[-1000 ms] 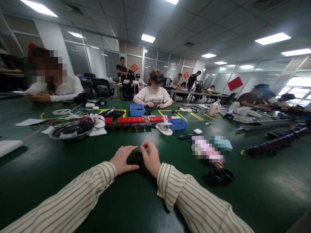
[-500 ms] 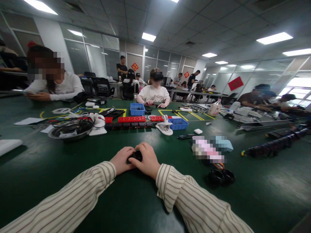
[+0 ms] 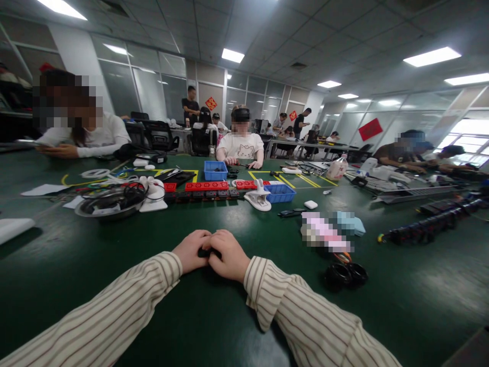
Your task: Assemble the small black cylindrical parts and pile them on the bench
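My left hand point(image 3: 192, 252) and my right hand point(image 3: 230, 256) meet over the green table, fingers curled round a small black round object point(image 3: 205, 252). Only a dark sliver of it shows between the thumbs and fingers; its exact kind cannot be made out. Both hands are closed on it, the right one lying partly over its top. To the right of them, two black cup-like rings point(image 3: 346, 276) sit side by side on the table.
Ahead lie red and black power strips point(image 3: 206, 186), a white clip stand point(image 3: 260, 198), blue bins point(image 3: 280, 193) and a metal bowl point(image 3: 89, 211) of cables. A pink item point(image 3: 324, 232) and a white case point(image 3: 310, 204) lie to the right. A person point(image 3: 240, 145) sits opposite.
My right hand has rolled over the black object, its fingers now covering the top that showed before. Both hands stay in nearly the same place. The view has shifted slightly.
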`<state>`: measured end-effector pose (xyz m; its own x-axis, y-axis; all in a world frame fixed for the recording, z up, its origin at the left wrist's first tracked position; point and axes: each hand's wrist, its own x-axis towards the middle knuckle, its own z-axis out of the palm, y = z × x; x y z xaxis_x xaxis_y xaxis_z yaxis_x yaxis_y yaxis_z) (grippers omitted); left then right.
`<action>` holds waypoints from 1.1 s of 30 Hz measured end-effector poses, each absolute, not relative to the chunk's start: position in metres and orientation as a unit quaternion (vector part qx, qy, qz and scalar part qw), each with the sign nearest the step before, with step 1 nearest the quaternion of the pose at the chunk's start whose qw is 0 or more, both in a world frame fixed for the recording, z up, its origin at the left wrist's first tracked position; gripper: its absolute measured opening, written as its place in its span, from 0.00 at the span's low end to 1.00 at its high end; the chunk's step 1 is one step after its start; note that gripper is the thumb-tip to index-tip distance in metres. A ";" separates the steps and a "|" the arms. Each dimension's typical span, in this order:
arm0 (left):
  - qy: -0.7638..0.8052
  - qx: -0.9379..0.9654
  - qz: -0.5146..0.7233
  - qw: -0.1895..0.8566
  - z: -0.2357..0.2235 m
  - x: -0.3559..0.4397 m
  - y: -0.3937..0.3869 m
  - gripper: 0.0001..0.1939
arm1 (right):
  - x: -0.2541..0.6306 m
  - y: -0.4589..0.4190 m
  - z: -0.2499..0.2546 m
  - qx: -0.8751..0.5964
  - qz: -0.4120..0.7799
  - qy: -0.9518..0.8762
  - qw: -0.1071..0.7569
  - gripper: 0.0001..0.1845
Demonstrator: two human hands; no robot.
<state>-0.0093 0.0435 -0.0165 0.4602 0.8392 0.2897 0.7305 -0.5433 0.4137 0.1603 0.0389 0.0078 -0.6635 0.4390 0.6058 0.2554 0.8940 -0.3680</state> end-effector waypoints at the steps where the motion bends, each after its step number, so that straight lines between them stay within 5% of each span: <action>1: 0.464 0.845 0.239 0.112 -0.018 -0.009 0.044 0.18 | 0.161 0.038 0.009 -0.193 0.134 -0.899 0.368 0.11; 4: 0.458 0.848 0.246 0.108 -0.021 -0.010 0.046 0.26 | 0.162 0.036 0.011 -0.216 0.150 -0.880 0.395 0.12; 9: 0.459 0.848 0.244 0.103 -0.022 -0.010 0.048 0.20 | 0.163 0.039 0.008 -0.325 0.140 -0.833 0.424 0.14; 16: 0.457 0.853 0.234 0.091 -0.014 -0.007 0.045 0.15 | 0.157 0.043 0.004 -0.430 0.021 -0.843 0.323 0.15; 24: 0.501 0.841 0.198 0.045 -0.009 0.000 0.036 0.24 | 0.152 0.035 0.003 -0.412 0.040 -0.851 0.322 0.12; 33: 0.430 0.864 0.225 0.132 -0.011 -0.012 0.043 0.17 | 0.160 0.040 0.009 -0.295 0.096 -0.896 0.319 0.06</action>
<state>-0.0123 0.0426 -0.0112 0.5295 0.8023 0.2756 0.6835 -0.5959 0.4216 0.1600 0.0402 0.0089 -0.6236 0.5891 0.5138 0.4662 0.8079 -0.3605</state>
